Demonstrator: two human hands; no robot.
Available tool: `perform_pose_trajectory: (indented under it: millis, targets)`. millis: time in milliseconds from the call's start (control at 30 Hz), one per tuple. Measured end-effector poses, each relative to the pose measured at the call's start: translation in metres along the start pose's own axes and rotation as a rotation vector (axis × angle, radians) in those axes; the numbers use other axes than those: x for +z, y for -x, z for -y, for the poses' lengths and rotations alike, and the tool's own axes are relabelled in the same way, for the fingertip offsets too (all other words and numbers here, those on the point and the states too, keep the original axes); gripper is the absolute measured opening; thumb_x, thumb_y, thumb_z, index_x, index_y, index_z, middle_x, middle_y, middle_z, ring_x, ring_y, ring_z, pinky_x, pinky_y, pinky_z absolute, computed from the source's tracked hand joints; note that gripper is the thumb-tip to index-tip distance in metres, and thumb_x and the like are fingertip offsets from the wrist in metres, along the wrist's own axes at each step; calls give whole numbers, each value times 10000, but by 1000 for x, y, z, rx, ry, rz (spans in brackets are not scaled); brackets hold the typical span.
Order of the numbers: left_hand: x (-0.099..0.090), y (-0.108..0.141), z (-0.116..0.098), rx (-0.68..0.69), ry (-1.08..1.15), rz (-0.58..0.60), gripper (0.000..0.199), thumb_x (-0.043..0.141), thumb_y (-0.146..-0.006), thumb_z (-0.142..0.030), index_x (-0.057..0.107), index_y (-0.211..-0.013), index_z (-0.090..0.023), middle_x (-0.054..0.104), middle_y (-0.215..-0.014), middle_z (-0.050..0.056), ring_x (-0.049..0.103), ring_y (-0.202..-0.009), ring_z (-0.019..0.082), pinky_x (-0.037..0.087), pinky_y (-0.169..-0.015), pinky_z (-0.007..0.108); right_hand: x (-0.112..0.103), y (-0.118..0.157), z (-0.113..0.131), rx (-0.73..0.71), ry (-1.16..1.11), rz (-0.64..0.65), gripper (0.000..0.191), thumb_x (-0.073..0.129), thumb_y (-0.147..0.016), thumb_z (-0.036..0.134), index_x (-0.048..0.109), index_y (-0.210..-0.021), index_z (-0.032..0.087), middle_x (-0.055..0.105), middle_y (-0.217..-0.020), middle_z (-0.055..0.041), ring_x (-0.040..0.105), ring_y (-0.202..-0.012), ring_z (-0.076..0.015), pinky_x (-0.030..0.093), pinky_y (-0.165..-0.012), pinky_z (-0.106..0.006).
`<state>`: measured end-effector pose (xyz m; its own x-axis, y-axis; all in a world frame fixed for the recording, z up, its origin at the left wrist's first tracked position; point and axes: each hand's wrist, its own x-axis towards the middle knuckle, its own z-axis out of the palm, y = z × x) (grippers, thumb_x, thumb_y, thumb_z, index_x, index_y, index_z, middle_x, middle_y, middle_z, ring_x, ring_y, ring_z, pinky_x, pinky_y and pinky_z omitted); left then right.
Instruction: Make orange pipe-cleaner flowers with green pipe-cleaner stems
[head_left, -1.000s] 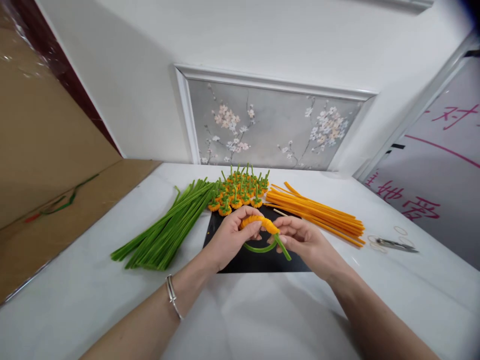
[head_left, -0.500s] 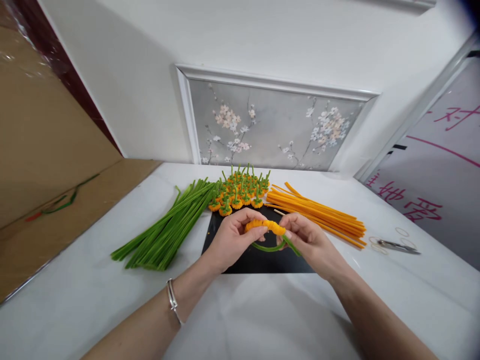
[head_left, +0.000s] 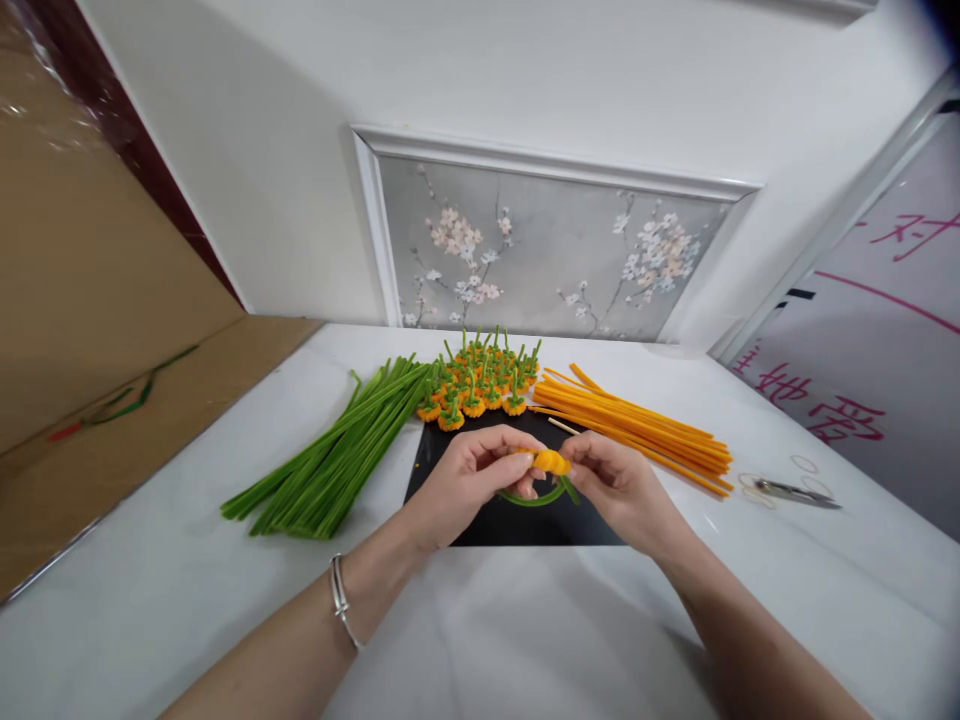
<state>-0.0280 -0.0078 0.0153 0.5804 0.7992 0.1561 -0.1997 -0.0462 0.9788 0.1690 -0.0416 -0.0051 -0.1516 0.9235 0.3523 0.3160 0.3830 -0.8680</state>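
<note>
Both my hands meet over a black mat (head_left: 517, 522) and grip one small piece: an orange pipe-cleaner coil (head_left: 552, 462) with a green pipe-cleaner loop (head_left: 534, 497) hanging under it. My left hand (head_left: 465, 480) pinches the coil's left end, with most of that end hidden by my fingers. My right hand (head_left: 615, 482) pinches the right end, where a short green tail sticks out.
A bundle of green pipe cleaners (head_left: 337, 450) lies to the left. Orange pipe cleaners (head_left: 637, 425) lie to the right. Several finished orange-and-green pieces (head_left: 480, 378) stand behind the mat. Small snips (head_left: 795, 490) and rubber bands (head_left: 801, 463) lie at far right. A cardboard sheet (head_left: 112, 430) borders the left.
The orange coil has been squeezed shorter, from a long curved strip to a compact lump. My two hands have drawn closer together.
</note>
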Motion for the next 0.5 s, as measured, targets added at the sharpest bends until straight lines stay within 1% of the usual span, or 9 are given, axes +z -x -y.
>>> perform_pose_trajectory:
  millis: [133,300,367,500]
  targets:
    - [0,0,-1,-47,72,1,198,627,-823,-273,686,-961,-145,671,-753,43,614,-651,98,480,-677,224,-2,-1,0,-7,45,-5,73,491,-853,193,560,-828,193,513,-737,8,454,-637,-113,376,-570,-227]
    - [2,0,-3,-59,91,4,193,625,-825,-270,699,-959,-153,681,-763,45,622,-663,98,483,-683,215,-2,-2,-1,-24,73,-6,80,485,-859,192,563,-845,199,536,-778,-1,473,-668,-120,387,-588,-229]
    - [1,-1,-2,-42,83,1,193,616,-834,-270,696,-971,-161,679,-790,41,615,-668,93,480,-685,212,-3,-1,-2,-24,80,-13,77,487,-863,202,564,-860,201,539,-783,-2,472,-665,-120,390,-587,-228]
    - [0,-1,1,42,37,-45,191,609,-846,-265,673,-1005,-180,655,-796,19,598,-674,85,470,-694,212,-5,0,0,-12,135,-12,102,482,-873,226,576,-908,207,558,-796,-4,470,-654,-121,389,-581,-230]
